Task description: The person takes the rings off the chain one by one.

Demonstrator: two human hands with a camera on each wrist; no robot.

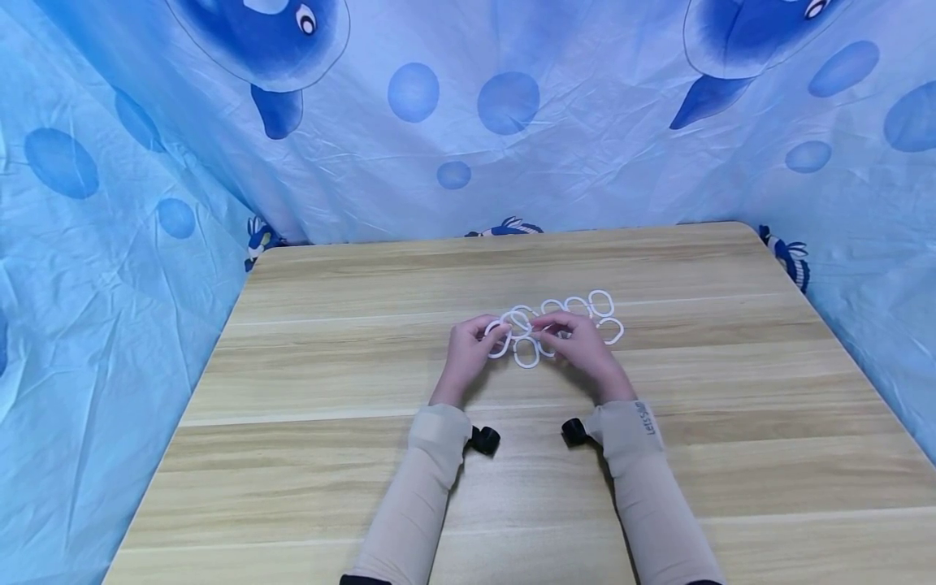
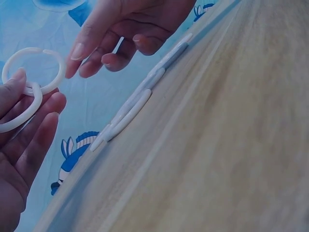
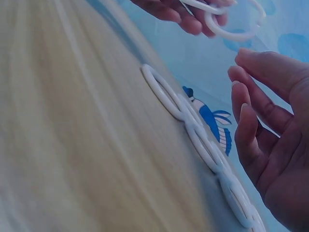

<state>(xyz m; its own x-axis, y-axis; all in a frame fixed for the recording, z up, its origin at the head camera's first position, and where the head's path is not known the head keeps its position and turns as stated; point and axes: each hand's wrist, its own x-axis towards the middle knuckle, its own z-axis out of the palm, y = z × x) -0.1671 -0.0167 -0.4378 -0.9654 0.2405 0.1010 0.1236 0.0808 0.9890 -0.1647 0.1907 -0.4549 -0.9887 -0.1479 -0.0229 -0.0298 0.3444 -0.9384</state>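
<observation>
My left hand [image 1: 468,348] pinches a white plastic ring [image 2: 30,112] between thumb and fingers, raised above the table. Hooked through it is a second white ring [image 2: 61,75] with a small gap in its loop. My right hand [image 1: 585,348] is close to that second ring on its right, fingers loosely bent and nothing gripped; its fingertips [image 3: 244,54] show apart from the ring in the right wrist view. Below both hands, several more white rings [image 1: 526,366] lie on the tabletop, some overlapping, and part of them is hidden by the right hand.
The wood-grain table [image 1: 329,366] spreads out around the hands, its far edge behind the rings. Blue cloth [image 1: 453,211] printed with dolphins and bubbles hangs at the back and sides. Black wrist cameras [image 1: 486,440] sit on the inner side of both sleeves.
</observation>
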